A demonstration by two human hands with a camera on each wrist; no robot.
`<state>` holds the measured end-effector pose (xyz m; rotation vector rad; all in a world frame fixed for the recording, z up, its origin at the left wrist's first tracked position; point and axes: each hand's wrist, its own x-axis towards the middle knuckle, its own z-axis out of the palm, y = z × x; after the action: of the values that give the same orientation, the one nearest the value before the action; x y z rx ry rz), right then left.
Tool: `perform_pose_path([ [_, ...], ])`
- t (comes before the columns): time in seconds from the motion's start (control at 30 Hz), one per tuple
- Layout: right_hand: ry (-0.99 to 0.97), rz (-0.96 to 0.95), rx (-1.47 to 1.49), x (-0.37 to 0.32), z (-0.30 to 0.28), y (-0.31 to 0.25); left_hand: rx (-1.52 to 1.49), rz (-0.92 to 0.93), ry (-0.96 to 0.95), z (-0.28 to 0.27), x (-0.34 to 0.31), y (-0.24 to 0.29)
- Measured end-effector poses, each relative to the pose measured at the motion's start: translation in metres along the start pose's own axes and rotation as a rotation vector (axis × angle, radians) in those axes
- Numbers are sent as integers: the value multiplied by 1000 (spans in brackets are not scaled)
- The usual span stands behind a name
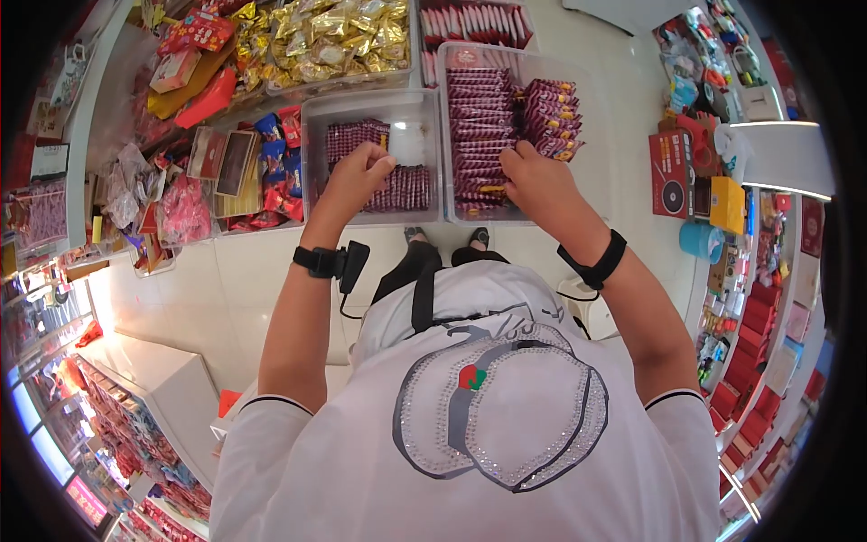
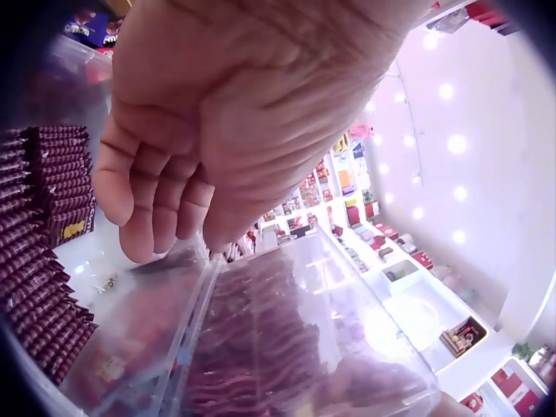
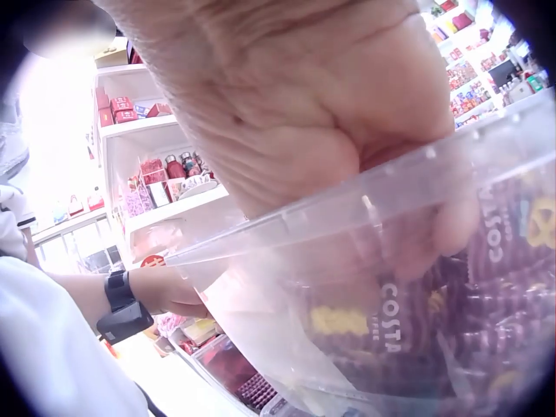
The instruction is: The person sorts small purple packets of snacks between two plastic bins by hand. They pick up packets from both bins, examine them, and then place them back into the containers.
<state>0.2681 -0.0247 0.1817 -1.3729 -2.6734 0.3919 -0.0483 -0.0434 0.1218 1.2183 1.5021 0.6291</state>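
My left hand point(image 1: 361, 176) hovers over a clear plastic bin holding rows of striped maroon sachets point(image 1: 408, 188). In the left wrist view its fingers point(image 2: 165, 204) are loosely bent, with nothing seen between them. My right hand point(image 1: 539, 179) reaches into a second, fuller bin, its fingers down among maroon COSTA sachets point(image 3: 391, 317). Seen through the clear wall in the right wrist view, the fingertips are right at the packets; I cannot tell whether they grip any. Beside that hand, a cluster of sachets point(image 1: 553, 117) leans apart from the long row point(image 1: 479, 126).
Behind the bins stand a tub of gold-wrapped sweets point(image 1: 330, 41) and a box of pink-and-white packets point(image 1: 474, 25). Red and blue packets point(image 1: 282, 163) lie to the left. Stocked shelves line both sides; a red box point(image 1: 670, 172) stands on the right.
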Motion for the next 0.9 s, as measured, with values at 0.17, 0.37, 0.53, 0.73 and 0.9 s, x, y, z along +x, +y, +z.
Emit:
perform_pose_path([
  [0.17, -72, 55, 19, 1, -8, -5, 146, 65, -67, -2, 47, -29],
  [0.37, -44, 219, 147, -4, -24, -13, 351, 111, -97, 11, 113, -49],
  [0.53, 51, 376, 309, -19, -37, -21, 560, 329, 31, 48, 163, -89],
  [0.73, 123, 452, 363, -38, -49, -28, 662, 310, 4, 71, 178, -102],
  [0.9, 188, 491, 428, -43, -51, -34, 675, 333, 42, 82, 189, -120],
])
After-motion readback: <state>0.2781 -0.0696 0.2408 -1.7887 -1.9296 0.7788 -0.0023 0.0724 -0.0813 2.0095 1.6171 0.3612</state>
